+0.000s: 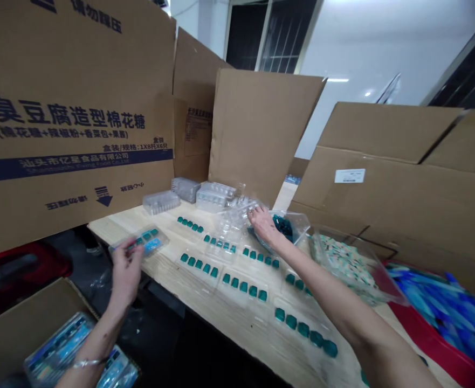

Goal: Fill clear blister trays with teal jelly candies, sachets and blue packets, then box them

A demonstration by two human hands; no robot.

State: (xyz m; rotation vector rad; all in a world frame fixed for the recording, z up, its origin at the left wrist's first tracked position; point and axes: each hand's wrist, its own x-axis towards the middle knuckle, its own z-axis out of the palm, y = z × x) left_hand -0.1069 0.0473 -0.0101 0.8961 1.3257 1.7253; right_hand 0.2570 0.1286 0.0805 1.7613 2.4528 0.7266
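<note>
My left hand (pixel 127 264) pinches the near edge of a clear plastic tray (pixel 162 238) at the table's left corner. In that tray lie green pieces (pixel 147 235) and a bright blue packet (pixel 152 246). Across the table, my right hand (pixel 261 221) has its fingers bent down on a loose pile of clear plastic trays (pixel 233 221); its fingertips are partly blurred. Just right of it stands a clear bin (pixel 300 222) of dark green pieces (pixel 282 227). Several clear trays, each with a row of green pieces (pixel 243 286), lie flat on the wooden table (pixel 205 291).
Stacked clear trays (pixel 213 196) stand at the back. A clear bin of pale green-and-white pieces (pixel 344 264) and a red tub (pixel 435 339) of blue packets (pixel 435 302) are at right. Large cartons (pixel 261 129) wall the table. An open carton (pixel 35 323) with filled packs sits below left.
</note>
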